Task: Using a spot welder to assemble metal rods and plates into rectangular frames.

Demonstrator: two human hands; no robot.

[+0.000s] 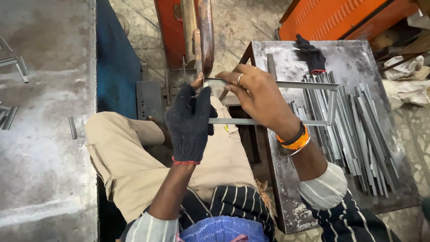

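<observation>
Seen from the head camera, both hands meet over the person's lap on a thin rectangular frame [286,103] made of flat grey metal strips, its long rails running left to right and a short upright joining them at the far right end. The left hand [189,122], in a dark knitted glove with a red cuff edge, is closed around the frame's left end, fingers wrapped over the lower rail. The right hand [257,96] is bare, with a ring on one finger and an orange and black band at the wrist; its fingers are pinched on the upper rail while the palm lies across the frame's middle. The frame's left corner sits just under the tip of a rusty brown metal arm [205,33] that comes down from an orange-red machine [170,27]. To the right stands a worn steel surface [349,58], blotched and scratched, carrying a loose heap of cut grey metal strips [354,134] lying roughly parallel; the frame's right end hangs over this heap. A second dark glove [311,56] lies crumpled at the far edge of that surface. On the left, a pale, dusty slab [40,148] holds a few short metal offcuts [72,127]. The person wears tan trousers and a striped shirt.
</observation>
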